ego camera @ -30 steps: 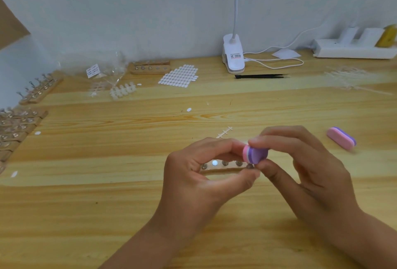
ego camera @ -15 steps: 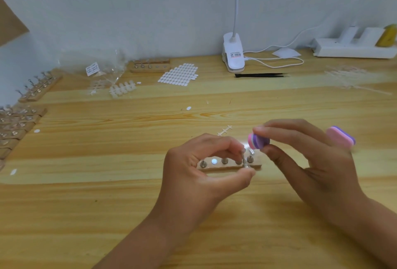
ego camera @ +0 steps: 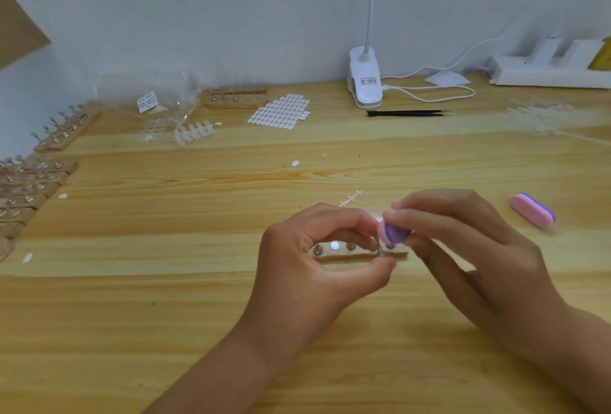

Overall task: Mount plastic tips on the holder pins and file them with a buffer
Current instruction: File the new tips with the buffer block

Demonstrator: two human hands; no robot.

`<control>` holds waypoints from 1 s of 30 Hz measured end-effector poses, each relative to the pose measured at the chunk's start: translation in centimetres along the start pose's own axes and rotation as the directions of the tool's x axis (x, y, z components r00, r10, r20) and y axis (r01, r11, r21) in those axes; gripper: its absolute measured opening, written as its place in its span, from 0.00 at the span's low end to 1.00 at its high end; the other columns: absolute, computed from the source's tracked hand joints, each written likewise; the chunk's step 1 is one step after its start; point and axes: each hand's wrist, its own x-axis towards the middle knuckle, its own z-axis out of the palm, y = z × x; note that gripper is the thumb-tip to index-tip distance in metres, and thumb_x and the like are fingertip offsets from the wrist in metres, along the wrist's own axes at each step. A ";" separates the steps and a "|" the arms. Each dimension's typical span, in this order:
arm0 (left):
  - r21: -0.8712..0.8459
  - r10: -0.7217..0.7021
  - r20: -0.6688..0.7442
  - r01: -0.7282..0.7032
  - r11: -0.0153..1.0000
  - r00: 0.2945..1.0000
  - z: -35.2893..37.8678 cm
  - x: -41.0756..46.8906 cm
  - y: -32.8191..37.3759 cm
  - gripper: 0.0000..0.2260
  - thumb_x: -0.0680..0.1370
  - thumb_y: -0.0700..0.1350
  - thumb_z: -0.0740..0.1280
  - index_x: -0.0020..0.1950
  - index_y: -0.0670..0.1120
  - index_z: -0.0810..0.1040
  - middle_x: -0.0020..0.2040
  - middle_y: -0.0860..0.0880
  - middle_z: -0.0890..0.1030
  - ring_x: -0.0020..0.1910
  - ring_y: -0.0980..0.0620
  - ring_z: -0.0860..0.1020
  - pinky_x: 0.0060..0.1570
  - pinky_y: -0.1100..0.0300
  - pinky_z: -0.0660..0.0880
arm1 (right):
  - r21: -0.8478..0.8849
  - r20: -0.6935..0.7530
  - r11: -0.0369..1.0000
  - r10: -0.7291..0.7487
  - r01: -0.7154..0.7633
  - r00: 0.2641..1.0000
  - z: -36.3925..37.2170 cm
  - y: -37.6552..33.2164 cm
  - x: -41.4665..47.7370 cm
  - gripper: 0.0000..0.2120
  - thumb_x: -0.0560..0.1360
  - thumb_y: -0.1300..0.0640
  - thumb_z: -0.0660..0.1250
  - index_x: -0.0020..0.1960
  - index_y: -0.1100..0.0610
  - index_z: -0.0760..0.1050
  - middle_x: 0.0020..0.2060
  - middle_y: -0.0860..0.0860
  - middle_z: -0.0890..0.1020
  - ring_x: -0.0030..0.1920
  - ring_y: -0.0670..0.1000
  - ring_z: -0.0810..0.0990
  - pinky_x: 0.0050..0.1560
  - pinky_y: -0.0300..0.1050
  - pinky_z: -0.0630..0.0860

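Head view, centre of the frame: my left hand [ego camera: 310, 268] pinches a small metal pin [ego camera: 380, 251] between thumb and forefinger, just in front of the wooden holder [ego camera: 358, 253] that lies flat on the table [ego camera: 165, 314]. Whether a plastic tip sits on that pin I cannot tell. My right hand [ego camera: 463, 255] grips a pink-and-purple buffer [ego camera: 391, 231] between thumb and fingers, its end touching or just above the pinched pin. A second buffer [ego camera: 532, 211] lies well apart at the right of the frame. Upper centre: a sheet of white tips [ego camera: 281, 111], a second holder [ego camera: 236, 98], a white clip lamp [ego camera: 365, 79] and black tweezers [ego camera: 406, 113]. Left edge: further holders [ego camera: 29, 182] in a row. Upper left: a clear bag [ego camera: 158, 99] beside a white tip strip [ego camera: 193, 132].
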 end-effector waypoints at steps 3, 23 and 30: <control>-0.014 -0.018 -0.001 0.018 1.000 1.000 0.0 0.0 0.0 0.12 0.64 0.40 0.80 0.43 0.52 0.84 0.42 0.54 0.84 0.43 0.54 0.84 0.48 0.60 0.78 | 0.001 -0.036 0.999 0.038 -0.038 0.999 -0.2 -0.1 0.1 0.12 0.79 0.64 0.64 0.62 0.59 0.77 0.55 0.53 0.80 0.57 0.50 0.80 0.60 0.42 0.75; 0.006 0.048 0.012 -0.048 0.999 0.999 0.1 0.1 0.4 0.15 0.65 0.37 0.79 0.47 0.51 0.86 0.44 0.55 0.85 0.45 0.54 0.83 0.46 0.65 0.78 | 0.016 -0.029 1.000 -0.005 0.006 1.000 0.7 -0.7 0.0 0.12 0.79 0.64 0.66 0.62 0.59 0.76 0.54 0.52 0.79 0.56 0.51 0.80 0.59 0.42 0.75; 0.026 0.042 0.000 -0.042 0.999 0.999 0.0 0.0 0.2 0.15 0.65 0.36 0.79 0.47 0.51 0.86 0.44 0.56 0.85 0.45 0.54 0.83 0.46 0.67 0.77 | 0.006 -0.015 0.999 -0.032 0.032 0.999 0.8 -0.8 0.1 0.11 0.81 0.64 0.64 0.62 0.60 0.78 0.55 0.51 0.78 0.58 0.49 0.79 0.60 0.42 0.74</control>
